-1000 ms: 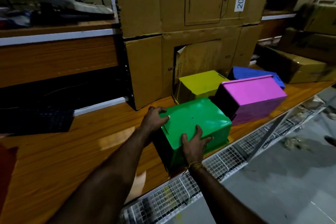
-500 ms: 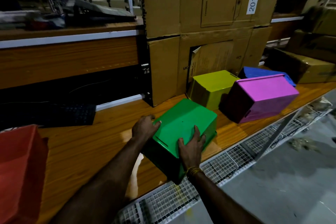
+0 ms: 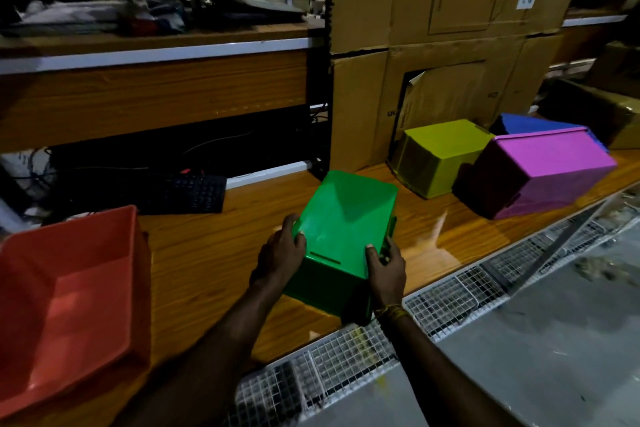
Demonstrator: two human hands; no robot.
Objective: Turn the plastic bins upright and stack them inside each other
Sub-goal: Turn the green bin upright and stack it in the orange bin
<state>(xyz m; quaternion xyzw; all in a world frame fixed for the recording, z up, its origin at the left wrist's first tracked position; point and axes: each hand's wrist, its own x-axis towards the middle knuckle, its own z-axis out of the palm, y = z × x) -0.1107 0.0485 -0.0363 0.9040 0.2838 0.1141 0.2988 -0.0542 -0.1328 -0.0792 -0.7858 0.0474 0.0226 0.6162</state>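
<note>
A green bin (image 3: pixel 341 218) is held bottom-up and tilted over the wooden shelf (image 3: pixel 207 253). My left hand (image 3: pixel 282 251) grips its left near corner and my right hand (image 3: pixel 386 267) grips its right near corner. A red bin (image 3: pixel 69 288) stands upright at the left, its opening facing up. To the right, a yellow-green bin (image 3: pixel 436 152), a pink bin (image 3: pixel 540 173) and a blue bin (image 3: pixel 530 123) behind it all lie upside down on the shelf.
Large cardboard boxes (image 3: pixel 450 45) stand behind the bins. A black keyboard (image 3: pixel 180 192) lies at the back left under a wooden panel. A white wire grid (image 3: pixel 346 357) runs along the shelf's front edge, with grey floor (image 3: pixel 519 357) beyond.
Both hands have carried the green bin leftward, away from the yellow-green and pink bins, and tilted it. The red bin has come fully into view at the left.
</note>
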